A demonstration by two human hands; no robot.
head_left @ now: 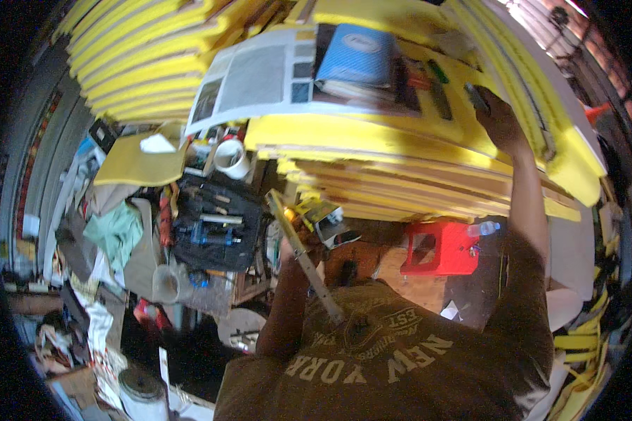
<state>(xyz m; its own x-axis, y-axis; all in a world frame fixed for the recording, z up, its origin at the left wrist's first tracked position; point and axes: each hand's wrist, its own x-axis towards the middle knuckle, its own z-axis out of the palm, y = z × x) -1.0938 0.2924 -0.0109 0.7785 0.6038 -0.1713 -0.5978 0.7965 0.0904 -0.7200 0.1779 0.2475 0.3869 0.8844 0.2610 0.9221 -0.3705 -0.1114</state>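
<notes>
My left hand point(306, 235) is closed round a long, thin, pale strip point(321, 288) with small holes or marks along it. The strip slants in front of my shirt, and my fingers are partly hidden behind it. Beside that hand is a yellow and grey object point(323, 212) whose kind I cannot make out. Over the right part of a stack of yellow-faced boards point(372, 137), my right hand point(502, 123) closes on a small dark object point(476, 97), too blurred to name. On the stack lie a blue book point(357, 57), a printed sheet point(253, 74) and a dark flat tool point(440, 102).
More yellow-edged boards point(140, 59) are stacked at the far left. A white cup point(232, 160), a black tool case point(214, 224) and green cloth point(116, 235) crowd the left side. A red crate point(439, 261) and a clear bottle point(483, 229) are below the stack.
</notes>
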